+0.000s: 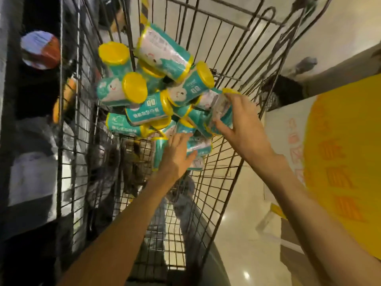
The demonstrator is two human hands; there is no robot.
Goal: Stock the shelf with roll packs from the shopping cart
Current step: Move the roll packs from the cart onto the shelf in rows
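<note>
A dozen or so teal roll packs (pixel 158 93) with yellow ends are piled up in the wire shopping cart (pixel 216 162), all tumbled at different angles against the far end of the basket. Some lie flat, a couple are tipped so the round yellow caps face the camera.

Both hands are down in the cart. The right hand (pixel 239 124) is wrapped around one pack (pixel 220 114) at the right edge of the pile, thumb underneath and fingers over the top, so it's clearly got hold of it. The left hand (pixel 177 155) is lower, laid on another pack (pixel 195 149) at the near edge of the heap, thumb against its side. Fingers look mostly stretched out, so it's resting on it more than gripping.

Off to the right there's a big yellow sign (pixel 340 172) with orange characters, pretty blurry. Pale shiny floor (pixel 243 234) shows beneath the cart.
</note>
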